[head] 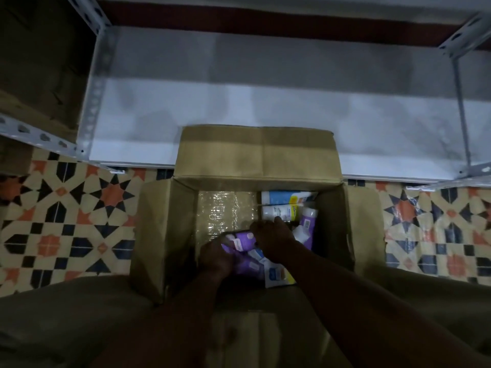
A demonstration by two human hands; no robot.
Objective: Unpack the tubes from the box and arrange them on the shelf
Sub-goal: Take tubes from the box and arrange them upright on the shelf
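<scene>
An open cardboard box (pixel 164 229) stands on the floor in front of me, its flaps spread out. Inside lie several tubes: white and blue ones (pixel 281 200) at the far right, a purple one (pixel 307 224) along the right wall. My left hand (pixel 216 257) is down in the box, shut on a bunch of purple tubes (pixel 240 244). My right hand (pixel 273 240) reaches in beside it, fingers resting on the same bunch and on the white tubes. A white and blue tube (pixel 277 274) pokes out below my right wrist. The white metal shelf (pixel 265 102) lies beyond the box.
The floor (pixel 66 216) has a patterned tile of orange, navy and cream. Slotted metal uprights (pixel 95 83) frame the shelf on both sides. A brown carton (pixel 39 62) fills the neighbouring bay at the left. My knees, in dark cloth, flank the box.
</scene>
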